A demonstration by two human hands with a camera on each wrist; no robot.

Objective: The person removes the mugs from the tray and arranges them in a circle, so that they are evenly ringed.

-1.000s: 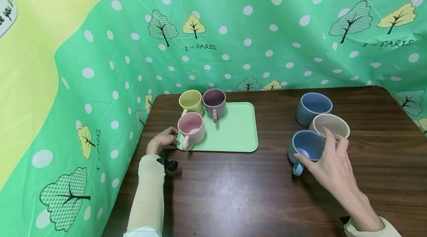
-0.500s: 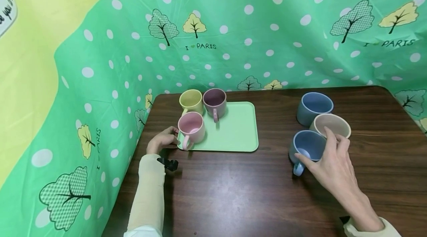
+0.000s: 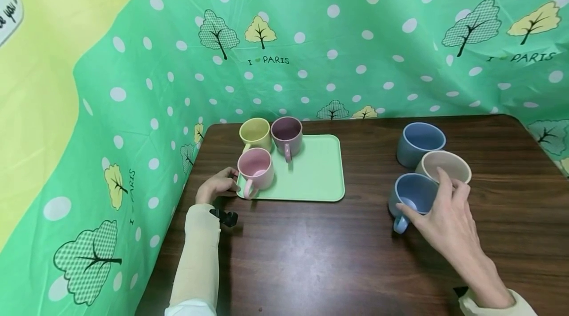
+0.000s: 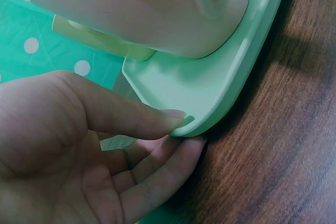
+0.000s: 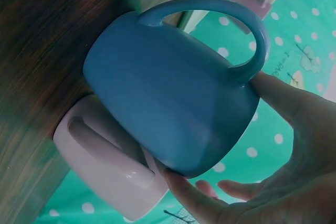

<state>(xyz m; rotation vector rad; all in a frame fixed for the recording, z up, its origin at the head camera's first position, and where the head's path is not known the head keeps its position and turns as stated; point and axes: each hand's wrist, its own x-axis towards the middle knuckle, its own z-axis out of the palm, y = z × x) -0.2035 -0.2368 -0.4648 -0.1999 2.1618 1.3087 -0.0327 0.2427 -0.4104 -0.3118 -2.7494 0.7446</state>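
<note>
- I see my right hand (image 3: 444, 217) on the near blue mug (image 3: 413, 195), at the right side of the bench (image 3: 311, 252): the thumb lies on the near rim by the handle, the fingers reach over the far rim.
- The right wrist view shows that grip curled round the blue mug (image 5: 173, 98), thumb just under the handle and a fingertip against the opposite wall; it pinches the mug between them.
- The mug stands upright on the bench, handle toward me, and I can see nothing in it.
- A beige mug (image 3: 446, 167) stands touching it on the far right side, and the wrist view shows the two walls pressed together (image 5: 105, 166).
- A second blue mug (image 3: 418, 142) stands just beyond the beige one, upright.
- My left hand (image 3: 216, 188) is at the near left corner of the green tray (image 3: 311, 177); in the left wrist view the thumb lies on top of the tray's rim (image 4: 210, 114) and a finger beneath it, so the grip pinches the corner.
- The tray lies flat on the bench, left of centre, well apart from the blue mug.
- On the tray stand a pink mug (image 3: 255, 170) at the near left, a yellow mug (image 3: 255, 134) at the far left and a purple mug (image 3: 286, 136) just right of it, all upright.
- The tray's right half is bare green.
</note>
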